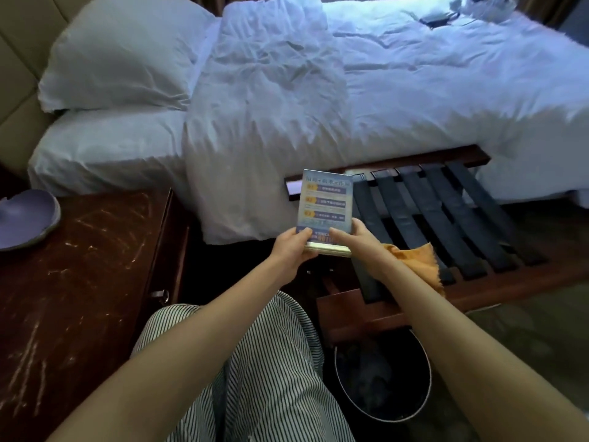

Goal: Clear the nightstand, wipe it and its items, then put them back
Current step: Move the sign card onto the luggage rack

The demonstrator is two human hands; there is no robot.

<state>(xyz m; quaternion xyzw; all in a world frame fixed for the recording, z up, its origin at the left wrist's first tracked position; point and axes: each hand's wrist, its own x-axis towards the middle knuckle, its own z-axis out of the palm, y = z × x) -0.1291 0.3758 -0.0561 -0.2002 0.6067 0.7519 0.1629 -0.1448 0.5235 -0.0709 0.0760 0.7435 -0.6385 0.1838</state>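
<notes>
So the big white-sheeted bed with its rumpled duvet fills the top of the view, the scratched dark-brown wooden nightstand sits at the left with just a shallow purple ceramic dish on its far left edge, and a dark wooden luggage rack with black fabric straps stands beside the bed on the right, a round black waste bin near its closer end. Both hands are gripping the blue printed sign card on its pale wooden base, held upright in the air between nightstand and rack: left hand pinching the lower left corner, right hand wrapped on the lower right. An orange cleaning cloth lies on the rack just behind the right wrist.
</notes>
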